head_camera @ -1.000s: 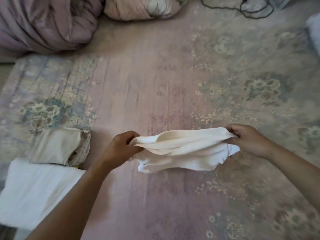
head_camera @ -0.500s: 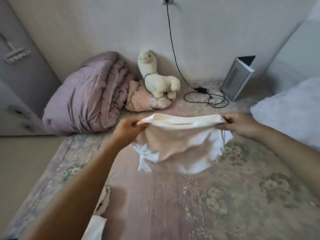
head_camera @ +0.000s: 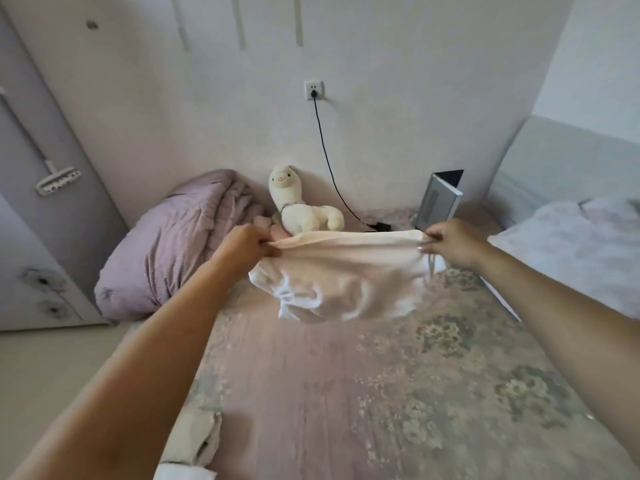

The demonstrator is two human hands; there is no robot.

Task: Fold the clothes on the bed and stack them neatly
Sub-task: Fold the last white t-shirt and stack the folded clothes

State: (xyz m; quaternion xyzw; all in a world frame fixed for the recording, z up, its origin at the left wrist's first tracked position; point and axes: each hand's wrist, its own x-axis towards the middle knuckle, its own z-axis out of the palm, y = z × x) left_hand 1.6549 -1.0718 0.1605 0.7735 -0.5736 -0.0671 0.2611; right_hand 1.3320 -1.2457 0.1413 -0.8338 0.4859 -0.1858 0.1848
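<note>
A cream-white garment (head_camera: 346, 275) hangs in the air above the bed (head_camera: 311, 393), stretched between both hands. My left hand (head_camera: 244, 245) pinches its upper left edge and my right hand (head_camera: 453, 242) pinches its upper right edge. The cloth sags below in loose folds, clear of the floral sheet. At the bottom left edge lie a folded beige garment (head_camera: 197, 441) and a corner of a folded white garment (head_camera: 183, 472), partly behind my left forearm.
A rolled mauve quilt (head_camera: 166, 244) and a plush alpaca (head_camera: 298, 209) sit at the head of the bed. A black cable (head_camera: 329, 161) runs from the wall socket. A grey device (head_camera: 438, 202) leans by the wall. A pale pillow (head_camera: 571, 244) lies at right.
Both hands have lifted the garment off the sheet and up in front of me, pulling its top edge taut. The view has tilted up to the wall; the folded pile slid to the bottom edge.
</note>
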